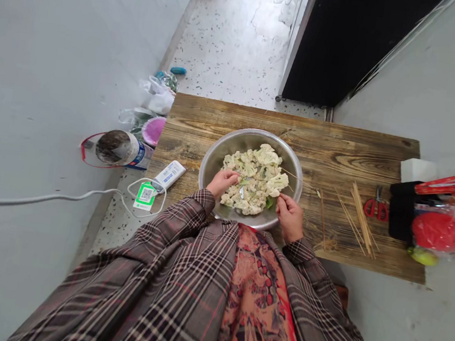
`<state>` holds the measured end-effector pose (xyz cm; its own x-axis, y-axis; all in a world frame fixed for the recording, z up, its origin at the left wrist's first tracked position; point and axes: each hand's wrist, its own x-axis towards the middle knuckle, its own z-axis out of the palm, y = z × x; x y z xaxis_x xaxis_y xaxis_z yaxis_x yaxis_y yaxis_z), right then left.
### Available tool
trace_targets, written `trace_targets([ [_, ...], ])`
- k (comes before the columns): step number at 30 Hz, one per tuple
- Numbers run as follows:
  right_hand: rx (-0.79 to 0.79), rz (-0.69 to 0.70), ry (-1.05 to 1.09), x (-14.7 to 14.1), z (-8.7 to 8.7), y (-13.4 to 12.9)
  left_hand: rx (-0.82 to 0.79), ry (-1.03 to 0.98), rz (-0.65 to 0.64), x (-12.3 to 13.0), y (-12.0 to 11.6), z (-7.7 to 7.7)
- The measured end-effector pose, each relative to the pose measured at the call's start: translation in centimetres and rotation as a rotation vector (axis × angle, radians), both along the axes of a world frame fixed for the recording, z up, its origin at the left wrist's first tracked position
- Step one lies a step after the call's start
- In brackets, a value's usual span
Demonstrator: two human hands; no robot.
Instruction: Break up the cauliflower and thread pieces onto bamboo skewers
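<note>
A steel bowl [211, 163] on the wooden table holds many pale cauliflower florets [248, 164]. My left hand [222, 183] reaches over the bowl's left side, fingertips pinched together above the florets; whatever they hold is too small to make out. At the lower right rim, my right hand [291, 217] has its thumb and fingers closed at the base of a larger cauliflower floret [278, 184]. Thin bamboo skewers [291, 176] stick out to the right near that floret. A bit of green leaf [269, 202] lies below it.
Loose skewers [359, 218] and red-handled scissors [376, 208] lie on the table [348, 157] to the right, beside a black holder [401, 212] and red packaging [434, 232]. At the left edge are a white power bank [168, 176] with a cable and a green QR card [146, 195].
</note>
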<state>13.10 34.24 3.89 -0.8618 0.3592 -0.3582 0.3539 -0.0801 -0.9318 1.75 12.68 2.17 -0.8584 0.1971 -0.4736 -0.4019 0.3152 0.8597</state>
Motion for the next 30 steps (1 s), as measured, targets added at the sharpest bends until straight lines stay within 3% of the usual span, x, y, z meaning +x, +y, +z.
trace_targets([
  [2, 0.002, 0.012, -0.018, 0.2, -0.2, -0.2, -0.135, 0.079, -0.197, 0.8, 0.0, -1.6],
  [6, 0.034, 0.057, -0.025, 0.4, -0.4, -0.7, -0.220, 0.194, -0.341, 2.1, 1.1, -3.6],
  [11, 0.067, 0.122, -0.034, 0.8, -0.3, -1.0, -0.438, 0.453, -0.694, 2.6, 2.3, -4.2],
  [15, 0.068, 0.154, -0.032, 0.9, -0.1, -1.3, -0.504, 0.495, -0.771, 2.4, 2.6, -4.3],
  [19, 0.068, 0.145, -0.027, 0.9, 0.0, -1.2, -0.436, 0.438, -0.668, 2.0, 2.2, -4.5],
  [25, 0.085, 0.113, -0.034, 0.9, 0.2, -0.6, -0.083, 0.066, -0.167, 1.6, 0.4, -3.6],
  [30, 0.061, 0.119, -0.034, 1.1, 0.8, -0.6, 0.430, -0.355, 0.200, 1.3, -0.4, -0.7],
])
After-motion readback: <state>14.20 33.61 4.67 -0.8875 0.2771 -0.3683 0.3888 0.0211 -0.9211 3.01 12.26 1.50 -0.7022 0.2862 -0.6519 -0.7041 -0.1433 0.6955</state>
